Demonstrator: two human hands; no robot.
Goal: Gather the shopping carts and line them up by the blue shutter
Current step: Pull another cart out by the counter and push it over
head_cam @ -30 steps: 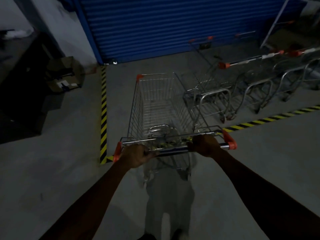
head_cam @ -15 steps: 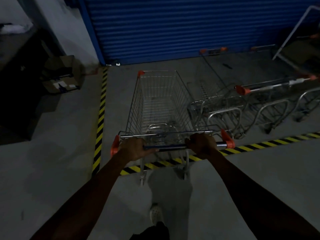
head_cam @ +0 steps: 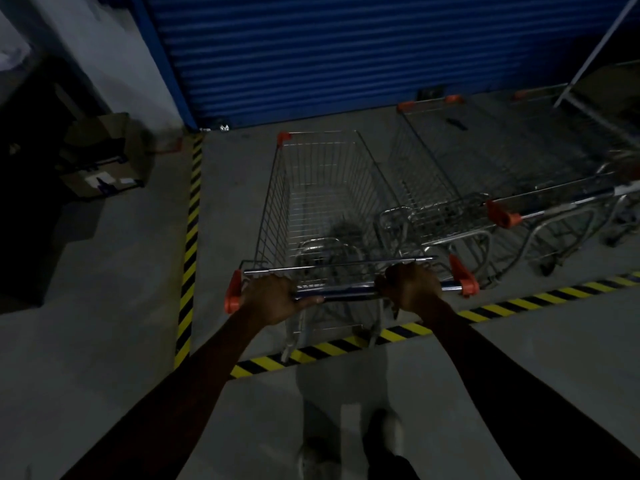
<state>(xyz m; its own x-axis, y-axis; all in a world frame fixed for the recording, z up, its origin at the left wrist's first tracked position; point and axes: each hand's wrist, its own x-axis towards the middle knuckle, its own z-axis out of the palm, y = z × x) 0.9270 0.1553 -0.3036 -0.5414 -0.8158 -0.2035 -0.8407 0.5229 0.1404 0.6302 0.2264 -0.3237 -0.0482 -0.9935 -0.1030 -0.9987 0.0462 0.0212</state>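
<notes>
Both hands clamp the handle bar of the shopping cart. Our left hand sits beside one orange end cap and our right hand sits toward the other, fingers curled round the tube. We judge that bar the right hold. The wire frame looks stiff and light when unloaded, yet likely to swerve on its castors, so two spaced grips should steer it. Its rear legs meet the yellow-black floor tape, with the body inside the marked bay. The basket holds nothing we can see. Just to its right stand the parked carts, whose baskets we cannot read in the dim light. Beyond the cart's nose, a little apart, hangs the blue shutter.
</notes>
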